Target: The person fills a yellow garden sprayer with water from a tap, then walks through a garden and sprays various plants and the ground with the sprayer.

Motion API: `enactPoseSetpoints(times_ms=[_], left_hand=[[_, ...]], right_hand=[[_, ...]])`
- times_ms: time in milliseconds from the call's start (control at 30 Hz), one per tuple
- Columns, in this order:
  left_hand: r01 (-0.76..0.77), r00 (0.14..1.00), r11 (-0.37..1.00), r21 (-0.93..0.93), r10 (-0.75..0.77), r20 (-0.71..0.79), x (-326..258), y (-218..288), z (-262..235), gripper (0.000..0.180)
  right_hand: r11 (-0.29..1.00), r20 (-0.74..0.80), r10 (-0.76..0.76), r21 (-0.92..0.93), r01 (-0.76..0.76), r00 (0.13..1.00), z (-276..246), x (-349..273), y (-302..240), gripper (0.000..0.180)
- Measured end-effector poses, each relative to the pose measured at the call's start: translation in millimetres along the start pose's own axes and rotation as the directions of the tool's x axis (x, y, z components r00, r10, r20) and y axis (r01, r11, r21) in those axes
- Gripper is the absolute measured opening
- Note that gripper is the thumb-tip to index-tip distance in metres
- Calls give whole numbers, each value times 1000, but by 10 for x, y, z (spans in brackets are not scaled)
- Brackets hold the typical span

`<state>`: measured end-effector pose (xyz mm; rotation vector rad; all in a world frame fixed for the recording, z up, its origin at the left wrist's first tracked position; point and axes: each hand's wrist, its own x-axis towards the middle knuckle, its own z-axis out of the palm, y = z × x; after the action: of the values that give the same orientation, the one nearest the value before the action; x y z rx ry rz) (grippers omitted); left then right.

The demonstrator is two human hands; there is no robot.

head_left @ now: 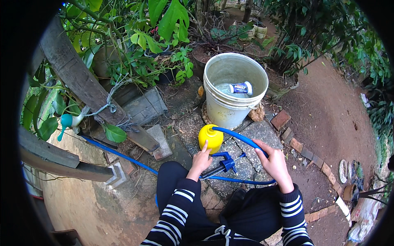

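A round yellow sprayer bottle (210, 138) stands on the stone paving before me, its neck open at the top. My left hand (200, 160) grips its near side, the index finger laid along the wall. Pinched in my right hand (272, 162) is a blue hose (238, 137), bent over so that its end sits in the bottle's mouth. Just nearer than the bottle lies a dark blue pump sprayer head (225, 163) with a trigger handle and rod. The hose loops under my right hand and runs back left along the ground.
A large whitish bucket (227, 107) stands just beyond the bottle, with a blue-and-white container (240, 88) inside. At left are wooden beams (82, 78) and a tap with a teal handle (66, 121). Potted plants crowd the back. Bricks (306, 152) edge the dirt path at right.
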<state>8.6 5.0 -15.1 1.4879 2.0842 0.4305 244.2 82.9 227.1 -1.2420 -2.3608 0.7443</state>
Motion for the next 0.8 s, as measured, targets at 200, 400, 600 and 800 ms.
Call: enactPoseSetpoints(times_ms=[200,400,600,800], left_hand=[[21,999,1000,4,-21,36,-18,38,-45,49],[27,999,999,20,-28,39,-32,51,-67,49],[21,1000,1000,23,-21,17,-29,47,-45,49],[20,1000,999,27,-21,11,-19,61,-36,50]], right_hand=[[999,-23,-46,-10,46,999,53,9,60,30],[995,-47,-96,-33,95,994,85,13,83,30],[999,16,-17,-36,18,1000,50,-1,65,29],[997,-18,-50,-52,49,999,64,-7,84,30]])
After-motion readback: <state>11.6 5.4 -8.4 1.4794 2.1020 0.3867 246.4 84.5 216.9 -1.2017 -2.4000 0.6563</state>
